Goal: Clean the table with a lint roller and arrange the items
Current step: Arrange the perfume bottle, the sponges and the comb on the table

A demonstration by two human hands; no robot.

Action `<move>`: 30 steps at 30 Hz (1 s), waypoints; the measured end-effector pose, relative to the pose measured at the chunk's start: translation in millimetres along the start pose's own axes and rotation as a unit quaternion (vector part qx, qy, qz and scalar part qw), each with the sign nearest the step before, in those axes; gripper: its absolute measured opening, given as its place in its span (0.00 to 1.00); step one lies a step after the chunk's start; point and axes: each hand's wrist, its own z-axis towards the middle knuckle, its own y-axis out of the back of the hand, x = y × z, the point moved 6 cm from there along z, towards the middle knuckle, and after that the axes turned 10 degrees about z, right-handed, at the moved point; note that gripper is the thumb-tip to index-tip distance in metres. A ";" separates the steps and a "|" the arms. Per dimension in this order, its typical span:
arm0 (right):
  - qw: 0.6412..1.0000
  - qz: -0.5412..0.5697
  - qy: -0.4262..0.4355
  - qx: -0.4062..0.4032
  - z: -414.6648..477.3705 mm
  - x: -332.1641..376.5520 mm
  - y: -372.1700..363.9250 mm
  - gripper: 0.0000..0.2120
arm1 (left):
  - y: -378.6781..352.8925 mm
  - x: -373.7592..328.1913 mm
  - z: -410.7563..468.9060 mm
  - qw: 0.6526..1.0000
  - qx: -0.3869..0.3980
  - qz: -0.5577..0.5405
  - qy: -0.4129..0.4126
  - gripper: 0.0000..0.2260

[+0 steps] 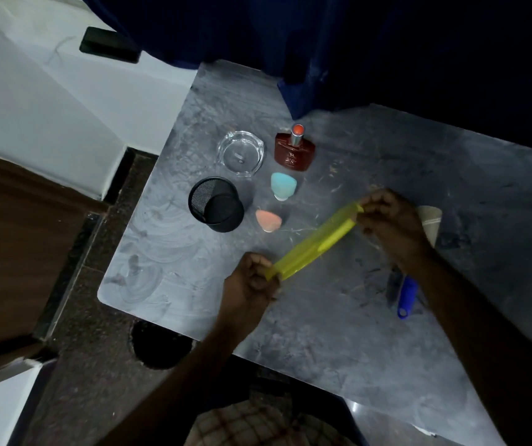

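Observation:
A yellow translucent strip (314, 241) is stretched above the grey marble table (322, 323). My left hand (252, 283) grips its lower end and my right hand (387, 217) pinches its upper end. The lint roller, with a blue handle (405, 297), lies on the table under my right forearm, which partly covers it. Behind the strip stand a black mesh cup (216, 204), a glass ashtray (240, 152), a brown perfume bottle (295, 151), a blue sponge (282, 185) and a pink sponge (268, 220).
A paper cone cup (430, 222) lies on the table behind my right hand. A dark blue curtain (322, 43) hangs at the table's far edge. A black object (108, 45) rests on the white ledge at the left. Dark floor lies below the table's left edge.

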 end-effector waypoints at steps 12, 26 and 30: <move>0.994 -0.107 -0.019 0.002 124.2 16.7 -37.6 0.14 | -58.0 -36.5 25.5 0.934 -0.030 0.319 -0.160 0.11; 0.948 -0.299 0.100 -0.038 134.5 14.0 -40.3 0.08 | -66.2 -49.4 26.1 0.801 -0.073 0.561 -0.196 0.23; 0.937 -0.326 0.114 -0.049 129.9 17.0 -41.1 0.07 | -62.8 -48.8 27.5 0.776 -0.078 0.593 -0.202 0.24</move>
